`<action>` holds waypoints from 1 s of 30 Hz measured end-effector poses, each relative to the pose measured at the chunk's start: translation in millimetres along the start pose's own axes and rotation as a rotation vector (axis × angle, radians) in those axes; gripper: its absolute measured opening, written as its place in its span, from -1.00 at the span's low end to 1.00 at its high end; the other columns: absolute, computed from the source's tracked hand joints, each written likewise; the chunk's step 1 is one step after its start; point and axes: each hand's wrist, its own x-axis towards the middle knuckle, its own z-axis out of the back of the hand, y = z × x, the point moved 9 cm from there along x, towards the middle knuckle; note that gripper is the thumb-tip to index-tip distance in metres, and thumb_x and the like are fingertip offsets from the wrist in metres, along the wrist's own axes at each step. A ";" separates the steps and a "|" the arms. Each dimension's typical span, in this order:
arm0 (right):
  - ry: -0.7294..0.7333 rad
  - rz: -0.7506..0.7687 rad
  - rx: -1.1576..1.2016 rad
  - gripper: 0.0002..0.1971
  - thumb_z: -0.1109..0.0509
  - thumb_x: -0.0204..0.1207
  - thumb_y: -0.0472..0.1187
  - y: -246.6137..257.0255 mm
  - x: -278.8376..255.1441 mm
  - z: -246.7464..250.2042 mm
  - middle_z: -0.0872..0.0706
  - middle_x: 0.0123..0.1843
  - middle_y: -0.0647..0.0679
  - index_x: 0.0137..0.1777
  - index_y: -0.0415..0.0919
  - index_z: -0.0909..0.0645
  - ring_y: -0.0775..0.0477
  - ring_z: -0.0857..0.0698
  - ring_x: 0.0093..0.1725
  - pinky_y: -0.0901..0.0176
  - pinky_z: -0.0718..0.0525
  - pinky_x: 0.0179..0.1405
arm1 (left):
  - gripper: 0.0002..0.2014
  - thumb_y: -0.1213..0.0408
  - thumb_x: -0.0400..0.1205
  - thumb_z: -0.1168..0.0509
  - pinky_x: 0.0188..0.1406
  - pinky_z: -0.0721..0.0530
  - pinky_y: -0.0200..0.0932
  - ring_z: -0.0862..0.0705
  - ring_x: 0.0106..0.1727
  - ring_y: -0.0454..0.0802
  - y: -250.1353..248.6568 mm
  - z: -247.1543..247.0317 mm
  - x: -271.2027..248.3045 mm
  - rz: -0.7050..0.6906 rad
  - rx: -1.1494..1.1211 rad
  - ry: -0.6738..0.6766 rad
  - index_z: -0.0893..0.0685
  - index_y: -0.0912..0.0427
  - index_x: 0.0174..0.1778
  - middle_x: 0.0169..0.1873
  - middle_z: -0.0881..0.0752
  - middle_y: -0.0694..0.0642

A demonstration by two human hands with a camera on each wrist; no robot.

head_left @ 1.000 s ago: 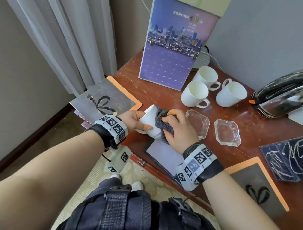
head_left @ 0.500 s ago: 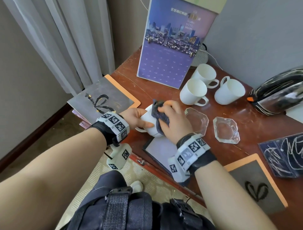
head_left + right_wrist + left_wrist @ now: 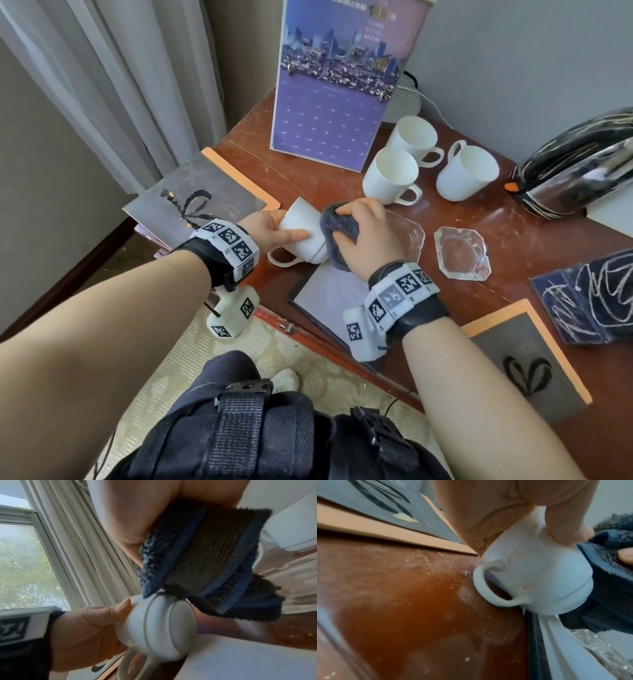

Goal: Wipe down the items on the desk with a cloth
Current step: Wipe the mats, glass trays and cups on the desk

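My left hand [image 3: 274,229] grips a white cup [image 3: 303,231] on its side above the desk's front left, handle hanging down [image 3: 489,588]; the thumb lies along its wall [image 3: 120,609]. The cup's base [image 3: 178,632] faces my right hand. My right hand [image 3: 366,236] holds a folded dark blue-grey cloth [image 3: 339,228] against the cup's base end. In the right wrist view the cloth [image 3: 211,555] touches the base rim from above. Three more white cups [image 3: 390,174] [image 3: 416,137] [image 3: 467,173] stand behind.
Two glass ashtrays [image 3: 462,253] [image 3: 407,233] lie right of my hands. A purple calendar [image 3: 335,85] stands at the back, a black kettle [image 3: 575,178] at far right. Orange-edged booklets [image 3: 202,202] [image 3: 527,363], a dark folder [image 3: 589,294] and a white pad [image 3: 325,298] lie about the brown desk [image 3: 520,240].
The cup has turned in my left hand, so its base now faces right. The cloth has shifted from the cup's mouth and side to the base end.
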 end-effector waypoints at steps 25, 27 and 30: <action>0.094 0.103 -0.326 -0.68 -0.25 0.51 -0.38 8.8 19.5 -10.5 -0.43 0.37 -0.08 0.24 -0.18 -0.57 -0.21 -0.48 0.25 0.06 -0.45 0.08 | -0.73 0.26 0.62 -0.31 0.13 -0.43 -0.31 -0.62 0.20 -0.03 20.8 12.9 -2.6 -0.042 0.205 -0.070 -0.67 0.14 0.23 0.15 -0.71 0.06; 0.082 0.074 -0.284 -0.69 -0.25 0.52 -0.37 6.8 24.5 3.1 -0.44 0.35 -0.06 0.23 -0.15 -0.58 -0.17 -0.53 0.20 0.12 -0.47 -0.01 | -0.75 0.23 0.62 -0.31 0.11 -0.43 -0.31 -0.61 0.10 -0.11 15.7 13.0 -3.5 -0.028 0.200 -0.032 -0.67 0.14 0.21 0.08 -0.70 0.00; 0.009 0.059 -0.128 -0.70 -0.28 0.51 -0.33 14.0 31.0 17.2 -0.44 0.32 0.00 0.22 -0.11 -0.57 -0.08 -0.59 0.15 0.18 -0.51 0.02 | -0.95 0.21 0.63 -0.30 0.08 -0.56 -0.15 -0.62 -0.12 -0.08 17.6 10.7 -6.3 0.000 0.101 0.007 -0.66 0.05 -0.04 -0.12 -0.70 0.00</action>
